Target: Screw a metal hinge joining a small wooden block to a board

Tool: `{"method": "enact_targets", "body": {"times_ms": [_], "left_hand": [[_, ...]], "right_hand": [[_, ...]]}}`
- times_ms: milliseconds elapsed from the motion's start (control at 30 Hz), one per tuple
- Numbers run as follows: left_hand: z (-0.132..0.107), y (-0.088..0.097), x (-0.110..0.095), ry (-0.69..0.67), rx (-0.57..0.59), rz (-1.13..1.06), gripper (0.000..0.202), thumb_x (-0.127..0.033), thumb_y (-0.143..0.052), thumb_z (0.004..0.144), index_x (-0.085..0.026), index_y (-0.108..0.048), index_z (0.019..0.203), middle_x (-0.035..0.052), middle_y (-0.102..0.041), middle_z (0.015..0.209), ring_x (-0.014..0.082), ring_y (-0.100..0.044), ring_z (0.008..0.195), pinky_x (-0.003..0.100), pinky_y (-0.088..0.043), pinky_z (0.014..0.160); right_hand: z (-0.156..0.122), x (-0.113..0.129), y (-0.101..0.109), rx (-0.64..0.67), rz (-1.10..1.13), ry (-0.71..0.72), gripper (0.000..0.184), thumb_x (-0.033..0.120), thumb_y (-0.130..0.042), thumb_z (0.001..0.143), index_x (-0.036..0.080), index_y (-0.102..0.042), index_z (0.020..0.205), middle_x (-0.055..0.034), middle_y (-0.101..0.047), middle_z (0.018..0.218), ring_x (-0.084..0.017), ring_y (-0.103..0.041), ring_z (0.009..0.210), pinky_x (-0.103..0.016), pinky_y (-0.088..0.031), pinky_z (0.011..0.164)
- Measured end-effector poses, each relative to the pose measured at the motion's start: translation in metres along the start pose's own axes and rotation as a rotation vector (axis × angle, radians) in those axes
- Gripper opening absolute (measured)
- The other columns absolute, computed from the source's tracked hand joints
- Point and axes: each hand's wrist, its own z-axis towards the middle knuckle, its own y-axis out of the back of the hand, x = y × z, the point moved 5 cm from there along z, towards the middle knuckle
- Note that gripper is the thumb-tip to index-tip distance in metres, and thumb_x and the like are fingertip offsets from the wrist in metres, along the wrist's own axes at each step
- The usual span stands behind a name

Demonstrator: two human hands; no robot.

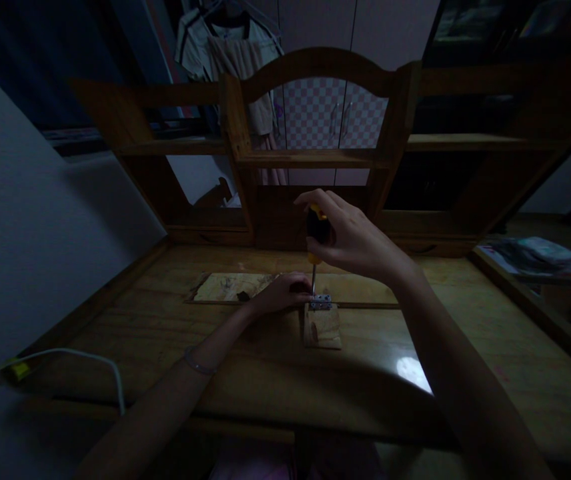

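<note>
Here's the hinge (321, 302), sitting where the long board (230, 287) (far side) meets the short block (324, 330) (near side). R hand (350, 233) has its fingers wrapped round the screwdriver (314, 259) handle, above the hinge; shaft near-vert., tip by the hinge's L end, below those fingers. L hand (283, 292) is nearer the tip, just L of the hinge; can't tell if its fingers pinch anything. Brands/labels: 0 legible.

Upright screwdriver (317, 230) at metal hinge (322, 303)

No text — labels (or numbers) included — is legible.
</note>
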Motion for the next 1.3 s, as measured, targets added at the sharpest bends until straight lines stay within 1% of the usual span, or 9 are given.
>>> {"method": "enact_targets", "body": {"times_ms": [133,400,633,800,900,1067,1133,1233,1300], "left_hand": [[0.0,0.0,0.003,-0.021,-0.017,0.006,0.021,-0.036,-0.074,0.085,-0.017,-0.069,0.092,0.0035,-0.068,0.093,0.0176,-0.062,0.089,0.027,-0.047,0.083],[-0.002,-0.002,0.007,0.023,-0.034,-0.098,0.022,-0.036,-0.076,0.083,-0.016,-0.069,0.089,0.0018,-0.068,0.089,0.0154,-0.063,0.083,0.025,-0.048,0.079],[-0.002,-0.001,0.005,0.095,-0.054,-0.102,0.026,-0.039,-0.078,0.08,-0.016,-0.068,0.084,0.0021,-0.07,0.085,0.0163,-0.064,0.082,0.026,-0.049,0.079],[-0.001,-0.002,0.006,0.044,-0.068,-0.092,0.023,-0.037,-0.079,0.081,-0.017,-0.07,0.088,0.0018,-0.07,0.089,0.0162,-0.065,0.085,0.026,-0.048,0.08],[0.001,-0.002,0.006,-0.001,-0.065,-0.066,0.022,-0.038,-0.079,0.081,-0.017,-0.072,0.084,0.0035,-0.068,0.093,0.0162,-0.065,0.087,0.025,-0.048,0.08],[0.001,-0.002,0.008,0.003,-0.064,-0.077,0.021,-0.037,-0.078,0.083,-0.017,-0.074,0.082,0.0039,-0.066,0.096,0.0149,-0.064,0.086,0.024,-0.047,0.079],[0.0,-0.003,0.008,0.006,-0.061,-0.072,0.021,-0.037,-0.077,0.084,-0.017,-0.073,0.083,0.0039,-0.066,0.096,0.0147,-0.064,0.086,0.025,-0.047,0.079],[0.0,-0.002,0.006,-0.026,-0.062,-0.066,0.021,-0.037,-0.076,0.084,-0.016,-0.073,0.084,0.0042,-0.066,0.095,0.0153,-0.064,0.087,0.026,-0.048,0.081],[0.0,-0.002,0.004,-0.059,-0.063,-0.066,0.021,-0.037,-0.076,0.084,-0.016,-0.072,0.084,0.0042,-0.065,0.093,0.0156,-0.064,0.088,0.026,-0.048,0.082]], "right_hand": [[0.001,-0.001,-0.001,-0.02,-0.021,-0.003,0.05,0.022,-0.062,0.087,0.024,-0.048,0.134,-0.0095,-0.057,0.132,-0.026,-0.059,0.111,-0.041,-0.047,0.095],[0.001,0.001,0.002,-0.02,0.017,0.028,0.049,0.014,-0.059,0.081,0.023,-0.052,0.128,-0.0089,-0.06,0.124,-0.023,-0.059,0.097,-0.036,-0.046,0.084],[-0.001,0.007,0.006,0.001,0.059,0.027,0.052,0.014,-0.056,0.079,0.023,-0.052,0.131,-0.0079,-0.059,0.126,-0.023,-0.058,0.102,-0.036,-0.044,0.09],[0.0,0.005,0.007,-0.003,0.06,0.026,0.052,0.014,-0.056,0.078,0.023,-0.052,0.129,-0.0076,-0.06,0.126,-0.024,-0.059,0.104,-0.036,-0.045,0.09],[-0.001,0.003,0.006,0.012,0.048,0.011,0.052,0.015,-0.057,0.078,0.024,-0.052,0.13,-0.0072,-0.061,0.127,-0.024,-0.059,0.101,-0.035,-0.046,0.086],[-0.001,0.003,0.005,0.01,-0.013,-0.006,0.041,0.019,-0.058,0.085,0.024,-0.052,0.126,-0.0063,-0.063,0.119,-0.022,-0.06,0.092,-0.033,-0.046,0.078],[-0.001,0.002,0.003,-0.001,-0.034,-0.014,0.038,0.024,-0.06,0.088,0.024,-0.052,0.125,-0.0067,-0.063,0.119,-0.022,-0.061,0.094,-0.034,-0.047,0.079],[0.0,-0.002,0.001,-0.007,-0.052,-0.03,0.046,0.031,-0.065,0.088,0.025,-0.049,0.13,-0.0081,-0.061,0.125,-0.025,-0.061,0.102,-0.038,-0.047,0.086],[0.0,-0.004,0.0,-0.009,-0.047,-0.031,0.049,0.027,-0.065,0.087,0.025,-0.047,0.133,-0.0088,-0.061,0.127,-0.026,-0.061,0.104,-0.04,-0.047,0.09]]}}
